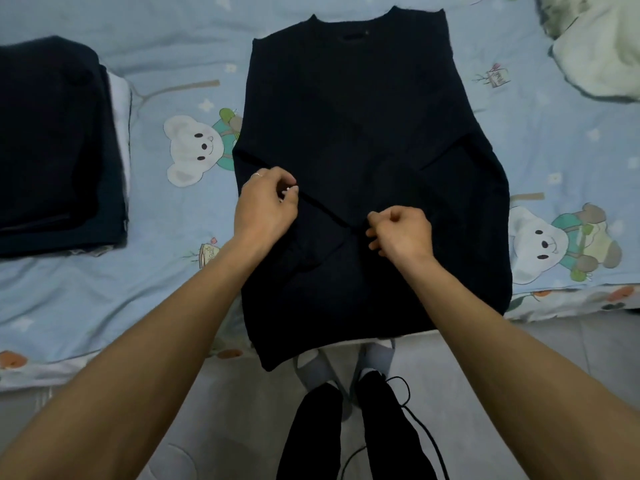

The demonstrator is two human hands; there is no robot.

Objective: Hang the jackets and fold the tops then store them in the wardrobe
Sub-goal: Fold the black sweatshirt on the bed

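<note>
A dark navy knitted sweater (pixel 356 109) lies flat on the bed with its neck away from me and its hem hanging over the bed's near edge. Both sleeves are folded in across the body. My left hand (pixel 268 202) has curled fingers that pinch the upper edge of the sleeve (pixel 329 211), which runs slantwise across the front. At that sleeve's cuff end my right hand (pixel 403 232) is curled and pinches the fabric.
A stack of folded dark tops (pixel 52 143) sits at the left on something white. A white fluffy garment (pixel 599 53) lies at the top right. The light blue bear-print sheet (pixel 194 150) covers the bed. My feet and a black cord (pixel 426 434) are on the floor below.
</note>
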